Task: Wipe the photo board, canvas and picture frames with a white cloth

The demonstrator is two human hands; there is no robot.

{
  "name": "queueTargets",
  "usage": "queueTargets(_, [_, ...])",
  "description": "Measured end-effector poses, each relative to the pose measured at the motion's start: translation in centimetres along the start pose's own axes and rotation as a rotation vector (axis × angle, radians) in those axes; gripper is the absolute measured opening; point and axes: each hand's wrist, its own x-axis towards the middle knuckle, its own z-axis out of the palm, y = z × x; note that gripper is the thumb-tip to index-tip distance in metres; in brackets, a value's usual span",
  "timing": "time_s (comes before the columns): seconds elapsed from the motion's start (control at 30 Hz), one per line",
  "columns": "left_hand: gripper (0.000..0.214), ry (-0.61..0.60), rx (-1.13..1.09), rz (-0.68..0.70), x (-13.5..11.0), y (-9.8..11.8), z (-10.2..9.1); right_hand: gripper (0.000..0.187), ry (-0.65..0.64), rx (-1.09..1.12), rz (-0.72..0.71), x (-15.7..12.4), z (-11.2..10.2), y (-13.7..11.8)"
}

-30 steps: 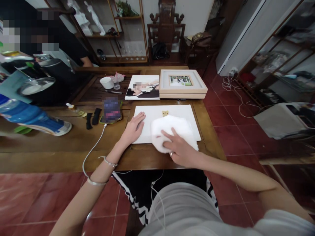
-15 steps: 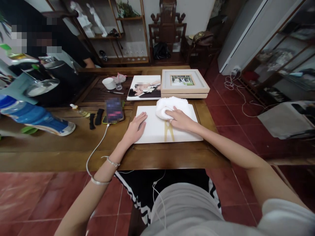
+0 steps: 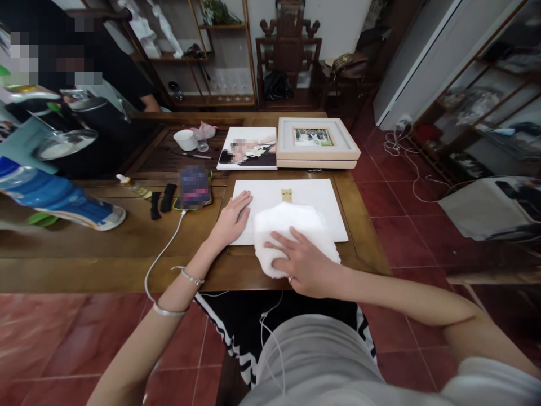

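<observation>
A white rectangular board (image 3: 322, 194) lies flat on the wooden table. My left hand (image 3: 232, 219) rests on its left edge with the fingers stretched out flat. Under my right hand (image 3: 307, 265) is a thick white cloth (image 3: 291, 217), pressed against the board's near part and hanging over its front edge. The fingers of that hand are somewhat spread over the cloth, with the thumb sunk in its folds. Past the cloth, the top of a tan strip (image 3: 286, 195) shows on the board; its lower part is covered.
Behind the board lie a photo print (image 3: 249, 149) and stacked pale frames (image 3: 319, 155). To the left are a phone (image 3: 193, 187) on a white cable (image 3: 160, 251), two black strips, a small dropper bottle (image 3: 134, 186) and a large blue bottle (image 3: 63, 194). Someone in black sits across the table.
My right hand has drawn the cloth toward me, from the board's far edge to its near edge. The tan strip's top is now uncovered. My left hand stays in place.
</observation>
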Motion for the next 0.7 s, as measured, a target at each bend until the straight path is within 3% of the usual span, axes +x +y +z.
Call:
queueTargets(0.17, [0.044, -0.012, 0.0, 0.001, 0.0, -0.1, -0.1, 0.036, 0.114, 0.024, 0.02, 1.6, -0.4, 3.6])
queueTargets(0.33, [0.044, 0.0, -0.013, -0.004, 0.0, -0.2, 0.0, 0.044, 0.172, -0.003, 0.127, 5.7, -1.4, 8.4])
queueTargets(0.43, [0.044, -0.005, -0.016, -0.01, 0.0, -0.1, 0.0, 0.045, 0.215, -0.048, 0.154, 8.1, -1.6, 9.8])
queueTargets(0.57, [0.043, -0.005, -0.027, -0.002, 0.0, -0.2, 0.1, 0.046, 0.21, -0.13, 0.145, 9.2, -0.9, 9.1])
queueTargets(0.7, [0.043, -0.017, -0.009, 0.004, 0.1, -0.3, 0.1, 0.048, 0.123, -0.137, 0.12, 7.3, 0.0, 5.7])
